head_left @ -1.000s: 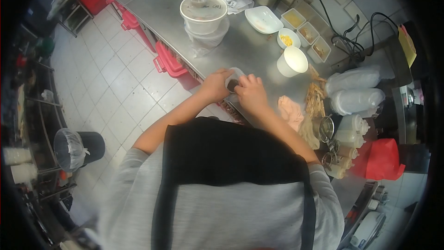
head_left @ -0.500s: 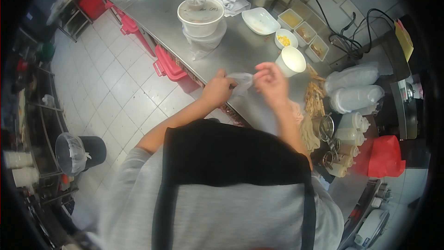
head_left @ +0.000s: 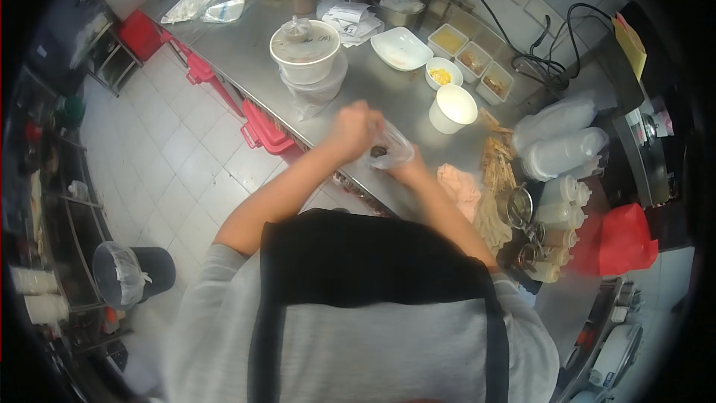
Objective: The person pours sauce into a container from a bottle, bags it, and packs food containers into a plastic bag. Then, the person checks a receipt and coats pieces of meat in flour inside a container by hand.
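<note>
Bag (head_left: 397,148): clear and thin, it was between the two hands, over the near edge of the metal table (head_left: 287,104), and touched both.
Dark lump (head_left: 379,151): it showed in the bag, just beside the right hand.
Left hand (head_left: 356,131): its fingers were curled together and pinched the edge of the bag.
Right hand (head_left: 408,170): it touched the low side of the bag, which hid its fingers, so I cannot tell how they stood.
White tub (head_left: 306,54): it had a lid and sat ahead of the left hand, a bit to the left.
White cup (head_left: 453,110): it was ahead and right of the right hand.
Peach cloth (head_left: 458,191): it lay right of the right hand.
</note>
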The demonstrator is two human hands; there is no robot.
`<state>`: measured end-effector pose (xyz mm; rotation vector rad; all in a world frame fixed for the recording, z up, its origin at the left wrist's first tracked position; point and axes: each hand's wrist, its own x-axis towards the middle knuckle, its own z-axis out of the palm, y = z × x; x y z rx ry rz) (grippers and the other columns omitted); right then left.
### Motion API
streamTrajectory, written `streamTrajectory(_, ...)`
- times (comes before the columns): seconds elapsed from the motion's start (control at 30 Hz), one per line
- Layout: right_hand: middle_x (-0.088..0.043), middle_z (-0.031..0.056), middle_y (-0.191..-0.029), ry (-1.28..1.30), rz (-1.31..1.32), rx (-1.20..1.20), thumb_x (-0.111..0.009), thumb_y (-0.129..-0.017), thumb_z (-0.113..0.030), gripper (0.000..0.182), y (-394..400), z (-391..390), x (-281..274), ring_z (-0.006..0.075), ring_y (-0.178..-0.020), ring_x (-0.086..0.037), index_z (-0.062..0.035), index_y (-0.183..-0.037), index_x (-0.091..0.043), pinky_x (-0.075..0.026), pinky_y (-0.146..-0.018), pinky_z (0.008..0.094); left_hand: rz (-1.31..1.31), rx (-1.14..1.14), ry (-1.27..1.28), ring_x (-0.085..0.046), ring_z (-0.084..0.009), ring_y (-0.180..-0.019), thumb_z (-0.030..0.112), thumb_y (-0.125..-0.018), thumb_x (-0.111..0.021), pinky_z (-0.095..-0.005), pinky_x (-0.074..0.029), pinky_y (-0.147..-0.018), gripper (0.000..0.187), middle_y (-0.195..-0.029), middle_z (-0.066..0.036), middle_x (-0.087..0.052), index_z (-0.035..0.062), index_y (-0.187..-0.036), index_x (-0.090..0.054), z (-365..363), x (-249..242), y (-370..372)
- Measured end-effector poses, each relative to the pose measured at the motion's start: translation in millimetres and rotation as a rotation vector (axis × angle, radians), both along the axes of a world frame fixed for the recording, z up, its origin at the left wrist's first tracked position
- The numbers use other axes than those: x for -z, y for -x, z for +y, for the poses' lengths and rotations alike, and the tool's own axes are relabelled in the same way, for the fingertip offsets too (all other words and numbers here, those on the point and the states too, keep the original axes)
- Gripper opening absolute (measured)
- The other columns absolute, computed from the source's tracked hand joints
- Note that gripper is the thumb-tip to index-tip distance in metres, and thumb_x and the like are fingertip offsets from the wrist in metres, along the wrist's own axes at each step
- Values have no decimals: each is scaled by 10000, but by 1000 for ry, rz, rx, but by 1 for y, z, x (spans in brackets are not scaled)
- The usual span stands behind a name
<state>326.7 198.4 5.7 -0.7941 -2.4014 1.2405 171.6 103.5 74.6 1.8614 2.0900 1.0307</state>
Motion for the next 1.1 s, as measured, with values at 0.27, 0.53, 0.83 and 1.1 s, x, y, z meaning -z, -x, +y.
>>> streamTrajectory(0.27,-573,123,-1005,-111,87,5,-866,-506,-287,746,-2,-1,0,272,-904,-602,-100,-1160,-561,-485,-820,340,-557,24,-12,-593,-214,-890,102,-697,-765,-327,-499,-799,588,-996,-64,-583,-1,-1211,-500,-52,-19,67)
streamTrajectory(0.53,-524,109,-1070,-225,80,-3,-801,-609,-240,450,10,-12,-25,232,-900,-600,-93,-1004,-642,-472,-789,363,-586,83,39,-494,-274,-1146,203,-731,-719,-465,-330,-978,464,-1160,-126,-582,58,-1148,-577,11,105,-35)
streamTrajectory(0.83,-545,57,-932,-293,508,-155,-629,-670,-15,237,-4,-63,-171,198,-695,-586,-45,-898,-573,-489,-712,341,-297,-193,-221,-520,-278,-1069,294,-782,-650,-483,-239,-1021,395,-1014,-64,-613,115,-1130,-600,30,148,-47)
streamTrajectory(1.1,-591,93,-1011,-952,-659,-432,-637,-771,-218,234,-3,0,-73,253,-1009,-561,-124,-985,-633,-327,-971,530,-94,34,-140,-520,-276,-1009,164,-720,-663,-455,-287,-973,231,-956,-72,-583,111,-940,-622,12,106,-36)
